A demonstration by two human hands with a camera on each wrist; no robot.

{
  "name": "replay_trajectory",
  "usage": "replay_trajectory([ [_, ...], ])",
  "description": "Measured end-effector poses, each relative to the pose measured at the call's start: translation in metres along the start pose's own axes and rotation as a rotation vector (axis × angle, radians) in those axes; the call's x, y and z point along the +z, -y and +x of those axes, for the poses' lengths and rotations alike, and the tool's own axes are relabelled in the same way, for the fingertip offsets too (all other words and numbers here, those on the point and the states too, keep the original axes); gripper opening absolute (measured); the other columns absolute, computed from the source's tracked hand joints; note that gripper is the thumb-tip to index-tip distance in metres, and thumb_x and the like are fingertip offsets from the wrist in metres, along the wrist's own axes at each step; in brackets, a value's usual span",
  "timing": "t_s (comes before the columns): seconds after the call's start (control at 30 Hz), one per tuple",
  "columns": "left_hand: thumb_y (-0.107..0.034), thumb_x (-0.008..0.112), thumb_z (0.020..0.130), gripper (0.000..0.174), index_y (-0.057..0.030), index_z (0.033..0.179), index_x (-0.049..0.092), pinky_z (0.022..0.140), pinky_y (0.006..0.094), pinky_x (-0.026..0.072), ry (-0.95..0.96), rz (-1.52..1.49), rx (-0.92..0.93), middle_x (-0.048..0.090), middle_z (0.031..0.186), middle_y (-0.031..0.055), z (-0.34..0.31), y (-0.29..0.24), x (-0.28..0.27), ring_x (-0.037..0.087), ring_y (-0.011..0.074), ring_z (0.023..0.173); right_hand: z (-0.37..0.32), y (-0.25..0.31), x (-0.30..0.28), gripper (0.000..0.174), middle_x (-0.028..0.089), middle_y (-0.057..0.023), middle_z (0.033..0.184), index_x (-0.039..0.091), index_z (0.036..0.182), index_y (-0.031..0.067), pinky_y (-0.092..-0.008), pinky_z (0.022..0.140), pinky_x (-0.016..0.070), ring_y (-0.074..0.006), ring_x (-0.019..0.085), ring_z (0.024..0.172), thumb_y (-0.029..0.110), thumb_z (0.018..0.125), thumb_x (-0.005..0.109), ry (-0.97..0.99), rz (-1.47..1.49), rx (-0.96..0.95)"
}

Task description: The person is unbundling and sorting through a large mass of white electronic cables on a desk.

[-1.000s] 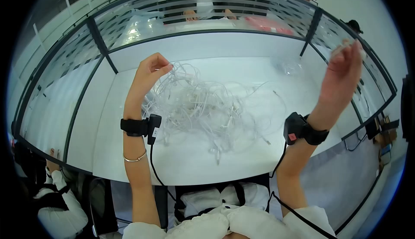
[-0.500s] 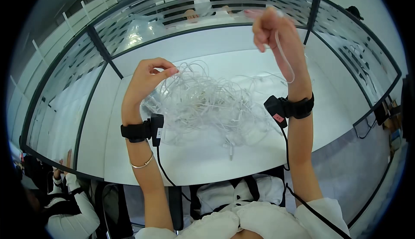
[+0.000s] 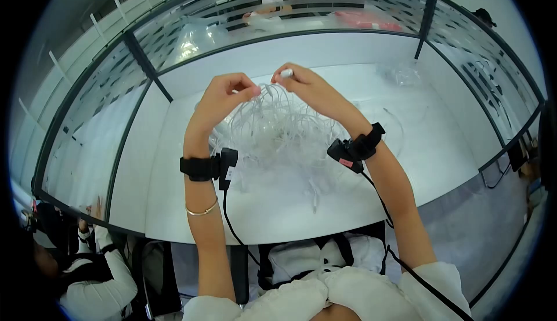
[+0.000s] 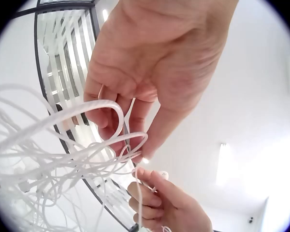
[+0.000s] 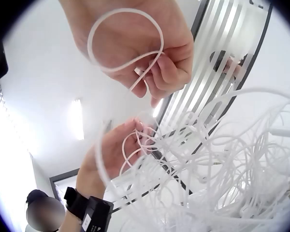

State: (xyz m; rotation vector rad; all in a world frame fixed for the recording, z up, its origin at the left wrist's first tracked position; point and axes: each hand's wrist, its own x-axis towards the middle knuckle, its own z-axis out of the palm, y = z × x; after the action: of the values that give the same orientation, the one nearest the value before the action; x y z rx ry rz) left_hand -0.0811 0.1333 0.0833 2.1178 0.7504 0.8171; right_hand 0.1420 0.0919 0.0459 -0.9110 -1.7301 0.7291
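Observation:
A tangle of thin white cables covers the middle of the white table. My left hand pinches several cable strands between thumb and fingertips at the tangle's upper left, lifting loops of it. Close beside it, my right hand grips a white cable whose white plug end pokes out by the thumb. In the right wrist view that cable makes a loop across the palm. The fingertips of both hands come near each other over the pile in the left wrist view, with a strand hanging there.
A clear plastic bag lies at the table's back right. One loose cable curves to the right of the pile. A dark-framed glass partition surrounds the table, with people beyond it.
My right hand has swung from the far right, up and over, leftward to the left hand, carrying the cable. My left hand keeps its pinch and has shifted slightly right in view.

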Motion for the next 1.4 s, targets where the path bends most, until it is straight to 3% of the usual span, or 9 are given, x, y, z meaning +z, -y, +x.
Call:
replay_trajectory([
  [0.07,-0.011,0.066,0.087,0.012,0.0008,0.086,0.066,0.074,0.0224,0.0441,0.022,-0.090,-0.001,0.063,0.081,0.0002,0.000,-0.004,0.001,0.055,0.0077,0.079,-0.001,0.010,-0.001,0.030,0.064,-0.0083,0.096,0.062,0.099,0.0043,-0.0281,0.080,0.0431,-0.0175,0.056,0.089,0.031,0.097,0.049,-0.044,-0.019,0.069],
  [0.17,-0.018,0.068,0.086,0.017,-0.0011,0.086,0.068,0.070,0.0245,0.0454,-0.026,-0.059,0.046,0.064,0.077,0.0013,0.003,0.006,0.006,0.057,0.0096,0.074,0.003,0.005,-0.006,0.036,0.062,-0.0082,0.090,0.063,0.087,0.0044,-0.0270,0.078,0.0420,-0.0163,0.054,0.085,0.036,0.097,0.048,0.153,-0.070,0.121],
  [0.3,-0.020,0.068,0.086,0.019,-0.0020,0.091,0.067,0.074,0.0270,0.0454,0.006,0.026,0.028,0.065,0.085,0.0023,0.002,0.004,0.010,0.058,0.0123,0.080,0.004,0.011,-0.006,0.038,0.052,0.0001,0.074,0.058,0.076,0.0052,-0.0268,0.069,0.0371,-0.0124,0.046,0.074,0.037,0.096,0.050,0.053,0.001,0.143],
  [0.43,-0.015,0.065,0.086,0.020,-0.0015,0.100,0.064,0.080,0.0307,0.0470,-0.079,0.084,0.020,0.066,0.094,0.0027,-0.004,-0.008,0.015,0.060,0.0147,0.089,-0.001,0.031,-0.009,0.038,0.035,0.0074,0.064,0.053,0.072,0.0098,-0.0233,0.052,0.0202,-0.0044,0.025,0.056,0.040,0.096,0.053,0.011,0.175,0.232],
  [0.53,-0.010,0.063,0.086,0.020,-0.0017,0.105,0.062,0.077,0.0310,0.0502,-0.063,0.133,0.193,0.066,0.091,0.0041,0.005,0.008,0.008,0.063,0.0154,0.085,-0.001,0.031,-0.013,0.038,0.028,0.0089,0.061,0.051,0.071,0.0104,-0.0239,0.052,0.0167,-0.0041,0.021,0.054,0.040,0.095,0.054,-0.082,0.281,0.219],
  [0.67,-0.006,0.060,0.086,0.018,-0.0014,0.103,0.063,0.068,0.0274,0.0522,-0.063,-0.158,-0.078,0.066,0.087,0.0056,0.001,-0.011,0.010,0.065,0.0147,0.075,-0.004,0.040,-0.033,0.038,0.028,0.0098,0.059,0.053,0.072,0.0098,-0.0241,0.052,0.0166,-0.0033,0.020,0.055,0.041,0.094,0.056,-0.021,0.224,0.179],
  [0.97,-0.012,0.061,0.087,0.014,-0.0012,0.095,0.067,0.061,0.0230,0.0478,-0.036,-0.125,-0.055,0.065,0.081,0.0027,-0.001,-0.012,0.006,0.060,0.0092,0.069,-0.002,0.021,-0.038,0.039,0.053,0.0040,0.068,0.072,0.082,0.0058,-0.0255,0.061,0.0319,-0.0068,0.041,0.067,0.043,0.089,0.061,0.061,-0.073,0.153],
  [1.2,-0.019,0.071,0.083,0.019,-0.0022,0.089,0.064,0.055,0.0215,0.0444,-0.034,-0.065,-0.078,0.062,0.078,0.0009,0.000,-0.011,0.013,0.055,0.0066,0.063,0.003,0.016,-0.038,0.033,0.060,0.0024,0.071,0.065,0.091,0.0020,-0.0229,0.063,0.0368,-0.0056,0.045,0.067,0.034,0.092,0.059,0.108,0.139,0.254],
  [1.4,-0.019,0.073,0.083,0.022,-0.0030,0.082,0.058,0.050,0.0207,0.0405,-0.043,-0.059,-0.082,0.057,0.074,-0.0009,0.001,-0.010,0.018,0.052,0.0057,0.057,0.002,0.017,-0.033,0.037,0.066,-0.0011,0.081,0.066,0.093,0.0000,-0.0232,0.067,0.0406,-0.0065,0.050,0.072,0.036,0.091,0.061,0.054,0.015,0.149],
])
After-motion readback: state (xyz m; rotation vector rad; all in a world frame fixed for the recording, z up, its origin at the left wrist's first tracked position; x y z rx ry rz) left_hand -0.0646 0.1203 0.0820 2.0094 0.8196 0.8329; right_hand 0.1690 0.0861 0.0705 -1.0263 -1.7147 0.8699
